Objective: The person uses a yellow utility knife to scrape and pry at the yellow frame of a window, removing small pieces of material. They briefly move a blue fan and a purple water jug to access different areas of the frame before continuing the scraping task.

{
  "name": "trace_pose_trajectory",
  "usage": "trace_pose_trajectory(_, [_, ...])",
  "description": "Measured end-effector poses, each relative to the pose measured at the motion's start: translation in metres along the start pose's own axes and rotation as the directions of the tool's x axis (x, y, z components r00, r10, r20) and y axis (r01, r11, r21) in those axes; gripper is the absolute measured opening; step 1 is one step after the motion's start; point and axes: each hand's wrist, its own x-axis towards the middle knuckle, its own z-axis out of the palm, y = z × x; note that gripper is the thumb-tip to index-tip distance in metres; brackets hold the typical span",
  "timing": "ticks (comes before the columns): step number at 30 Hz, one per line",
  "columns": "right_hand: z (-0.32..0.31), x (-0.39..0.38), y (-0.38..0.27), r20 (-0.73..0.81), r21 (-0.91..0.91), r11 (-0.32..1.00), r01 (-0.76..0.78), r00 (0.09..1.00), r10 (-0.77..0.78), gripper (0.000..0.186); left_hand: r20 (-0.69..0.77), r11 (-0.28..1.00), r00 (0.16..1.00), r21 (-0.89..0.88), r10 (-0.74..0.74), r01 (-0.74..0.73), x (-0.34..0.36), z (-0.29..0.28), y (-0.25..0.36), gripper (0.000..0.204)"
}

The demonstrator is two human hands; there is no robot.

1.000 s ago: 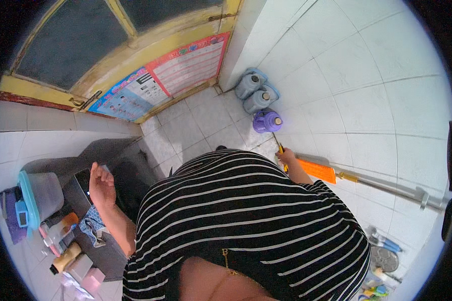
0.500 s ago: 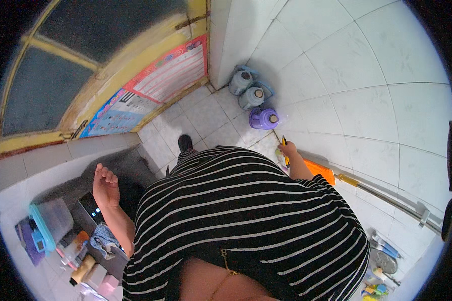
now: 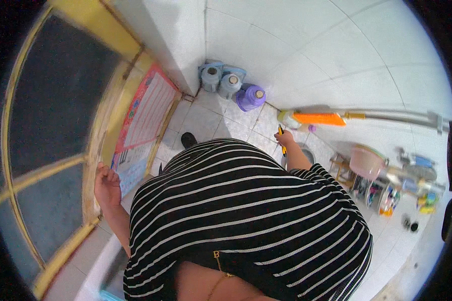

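My right hand is closed around a slim yellow-and-black tool shaped like a utility knife, held near the right-hand wall. The grip hides part of it, so its exact kind is hard to make out. My left hand is raised at the left, in front of the yellow-framed door. Its fingers are loosely bent, with nothing in them. Beyond my right hand, a purple water jug and two bluish-grey jugs stand on the floor against the wall.
An orange flat-headed item is up along the right wall beside a metal rail. A pink basin sits farther right, with a rack of small bottles below it. Posters cover the door's lower part.
The view has turned right, bringing the pink basin and rack into sight, while the crowded shelf at left has left it. My right hand still holds the tool.
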Motion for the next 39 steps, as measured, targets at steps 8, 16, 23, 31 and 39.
trace_pose_trajectory(8, [0.083, -0.087, 0.055, 0.008, 0.194, 0.968, -0.157, 0.987, 0.158, 0.035, 0.131, 0.947, 0.950, 0.194, -0.283, 0.255, 0.110, 0.046, 0.012, 0.021])
trace_pose_trajectory(16, [0.126, -0.188, 0.128, -0.102, 0.322, 0.885, -0.338, 0.917, 0.387, 0.029, 0.293, 0.830, 0.797, 0.378, -0.527, 0.410, 0.183, 0.119, -0.042, 0.018])
trace_pose_trajectory(23, [0.150, -0.217, 0.145, 0.006, 0.167, 0.828, -0.536, 0.840, 0.543, 0.034, 0.244, 0.767, 0.780, 0.490, -0.577, 0.414, 0.183, 0.170, -0.092, 0.018])
trace_pose_trajectory(31, [0.114, -0.085, 0.138, -0.180, -0.127, 0.975, -0.180, 0.971, 0.156, 0.052, 0.018, 0.672, 0.824, 0.588, -0.566, 0.449, 0.175, 0.098, -0.258, 0.021])
trace_pose_trajectory(39, [0.082, 0.189, -0.008, -0.380, -0.171, 0.985, 0.007, 0.922, -0.073, 0.085, -0.058, 0.401, 0.569, 0.653, -0.820, 0.643, 0.167, 0.002, -0.530, 0.017])
